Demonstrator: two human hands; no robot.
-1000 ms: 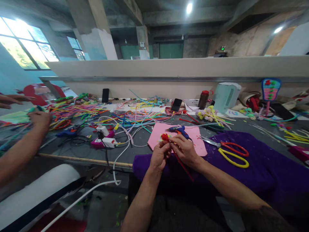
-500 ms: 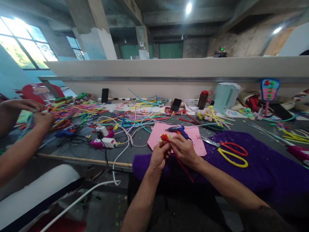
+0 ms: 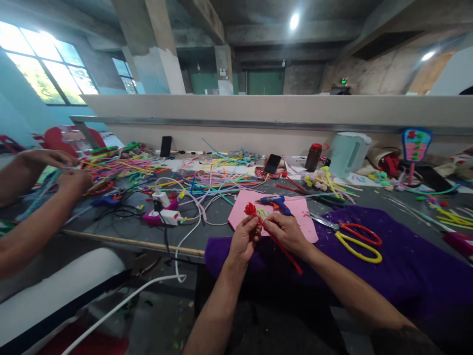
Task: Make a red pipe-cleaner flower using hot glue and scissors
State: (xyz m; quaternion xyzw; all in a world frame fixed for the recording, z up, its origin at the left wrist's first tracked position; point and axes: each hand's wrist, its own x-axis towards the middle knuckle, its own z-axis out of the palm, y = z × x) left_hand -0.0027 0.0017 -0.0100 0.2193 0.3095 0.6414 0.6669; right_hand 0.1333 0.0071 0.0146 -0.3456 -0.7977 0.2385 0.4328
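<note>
Between my hands is a red pipe-cleaner flower (image 3: 250,209) with a long red stem (image 3: 288,255) slanting down to the right. My left hand (image 3: 244,237) pinches it just below the bloom. Close beside it, my right hand (image 3: 286,230) has its fingers closed on the stem. Under and behind the hands lies a pink sheet (image 3: 306,217) with small scraps on it. A blue glue gun (image 3: 278,203) rests on that sheet. To the right, scissors (image 3: 343,231) with one red and one yellow handle lie open on a purple cloth (image 3: 384,276).
Many coloured pipe cleaners (image 3: 214,180) spread over the dark table. A power strip (image 3: 162,217) with white cords sits left of my hands. At the back stand a brown bottle (image 3: 313,159) and a pale green kettle (image 3: 348,154). Another person's hands (image 3: 72,172) work at far left.
The view has shifted slightly. My right hand has slid a little down the stem, away from the bloom, and the red flower shows more clearly above my left fingers.
</note>
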